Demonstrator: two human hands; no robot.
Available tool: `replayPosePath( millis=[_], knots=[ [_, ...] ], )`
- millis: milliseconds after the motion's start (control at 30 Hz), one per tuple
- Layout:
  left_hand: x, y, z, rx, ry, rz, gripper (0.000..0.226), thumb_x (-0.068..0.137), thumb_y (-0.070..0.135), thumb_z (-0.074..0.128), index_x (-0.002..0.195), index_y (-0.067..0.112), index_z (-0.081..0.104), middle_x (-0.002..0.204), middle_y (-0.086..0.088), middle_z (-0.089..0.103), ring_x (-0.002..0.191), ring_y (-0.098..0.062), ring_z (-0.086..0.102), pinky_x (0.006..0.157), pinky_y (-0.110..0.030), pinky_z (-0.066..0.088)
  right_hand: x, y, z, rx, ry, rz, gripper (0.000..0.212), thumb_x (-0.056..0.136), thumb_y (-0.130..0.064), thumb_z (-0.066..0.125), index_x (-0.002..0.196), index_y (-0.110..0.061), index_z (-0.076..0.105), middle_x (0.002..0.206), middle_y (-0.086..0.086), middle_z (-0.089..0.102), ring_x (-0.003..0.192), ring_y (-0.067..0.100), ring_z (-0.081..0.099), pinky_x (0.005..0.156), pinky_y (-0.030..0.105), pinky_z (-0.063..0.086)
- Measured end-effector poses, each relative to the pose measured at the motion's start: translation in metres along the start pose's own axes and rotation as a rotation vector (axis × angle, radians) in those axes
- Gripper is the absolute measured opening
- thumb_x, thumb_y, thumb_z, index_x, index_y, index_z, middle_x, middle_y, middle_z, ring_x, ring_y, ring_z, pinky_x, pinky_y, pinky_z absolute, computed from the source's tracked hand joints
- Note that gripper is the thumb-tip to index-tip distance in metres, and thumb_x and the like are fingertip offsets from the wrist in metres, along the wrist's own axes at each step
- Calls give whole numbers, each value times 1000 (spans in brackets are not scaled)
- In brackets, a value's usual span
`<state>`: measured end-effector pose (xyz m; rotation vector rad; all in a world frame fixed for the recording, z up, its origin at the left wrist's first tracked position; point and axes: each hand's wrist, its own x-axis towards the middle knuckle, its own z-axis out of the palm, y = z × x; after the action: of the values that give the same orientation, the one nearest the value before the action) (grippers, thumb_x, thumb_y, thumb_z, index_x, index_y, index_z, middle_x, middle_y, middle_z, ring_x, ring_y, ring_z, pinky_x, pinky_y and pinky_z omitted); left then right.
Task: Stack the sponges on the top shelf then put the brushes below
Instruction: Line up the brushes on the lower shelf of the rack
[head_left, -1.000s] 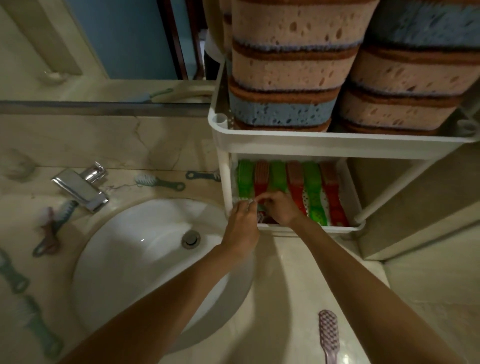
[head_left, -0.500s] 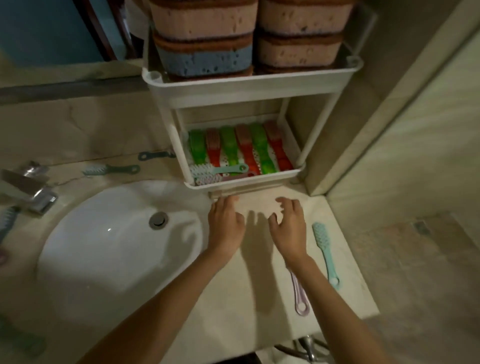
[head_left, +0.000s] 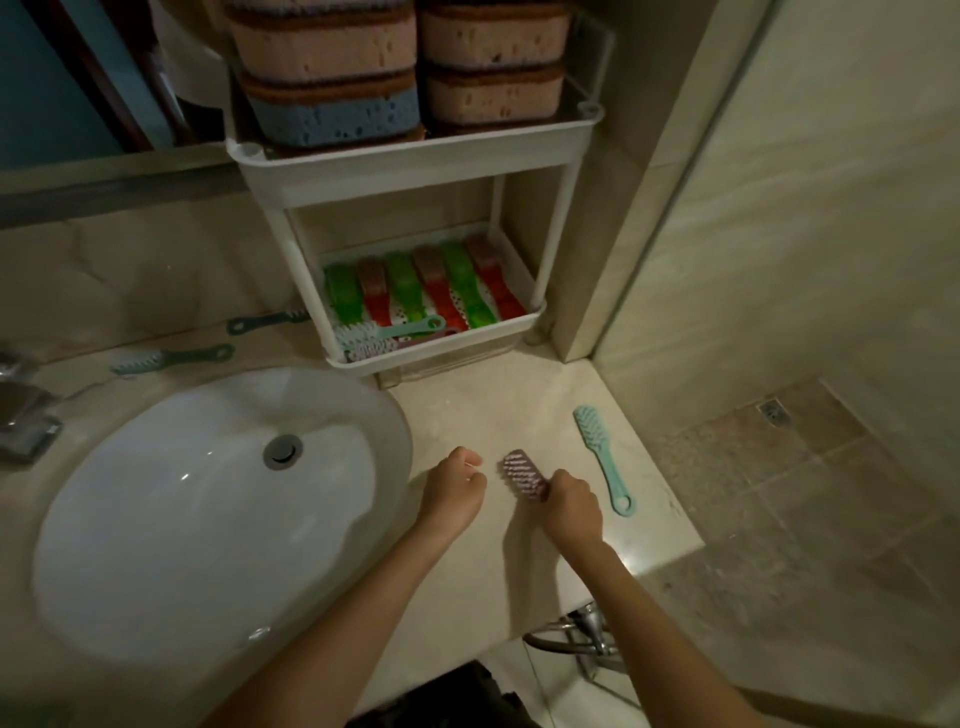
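The right hand (head_left: 571, 506) was curled round the handle of the pink brush (head_left: 522, 474), bristles up, likely to lift it off the counter (head_left: 493, 410). The left hand (head_left: 454, 486) sat just beside it with its fingers loosely bent. It held nothing and was maybe waiting to help. A blue-green brush (head_left: 602, 457) lay near the counter's right edge, not yet picked up. The green and red brushes (head_left: 431, 286) lay in a row in the bottom shelf (head_left: 441, 353) at the back right corner. The sponges (head_left: 405, 67) were piled on the top shelf (head_left: 415, 161). Two other brushes (head_left: 171, 358) waited along the back edge, behind the sink (head_left: 182, 519). Half a second before, both hands lay flat with spread fingers close to the shelf, and the pink brush lay untouched under the right wrist.
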<state>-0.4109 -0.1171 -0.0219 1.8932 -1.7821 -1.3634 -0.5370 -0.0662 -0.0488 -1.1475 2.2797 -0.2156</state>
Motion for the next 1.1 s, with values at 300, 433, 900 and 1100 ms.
replayPosePath(
  millis=[300,433,900,1100],
  knots=[
    [7,13,-8,-247,53,-47,25,88,22,59,106,5,55,99,-8,61,96,-25,60,70,-21,35,2,-31,-16,137,-160,-391,8,80,-4,58,78,-1,65,89,23,70,74,24,57,63,24,31],
    [13,22,-21,-322,154,-71,18,90,11,52,107,6,52,109,-16,60,104,-29,58,79,-28,43,12,-32,-31,172,-175,-384,20,82,-8,58,97,-5,71,99,14,72,86,21,62,72,20,39],
    [30,30,-44,-398,223,-82,8,94,13,43,101,12,40,76,-2,50,59,-11,49,52,-23,40,48,11,-31,-67,121,129,36,88,-13,53,117,7,45,121,23,48,113,39,49,91,43,44],
    [36,30,-54,-465,234,-106,12,93,10,43,104,12,41,98,-13,54,83,-24,56,68,-30,45,48,2,-29,-192,68,-9,30,93,-18,51,115,2,47,118,19,52,107,36,59,84,41,48]
  ],
)
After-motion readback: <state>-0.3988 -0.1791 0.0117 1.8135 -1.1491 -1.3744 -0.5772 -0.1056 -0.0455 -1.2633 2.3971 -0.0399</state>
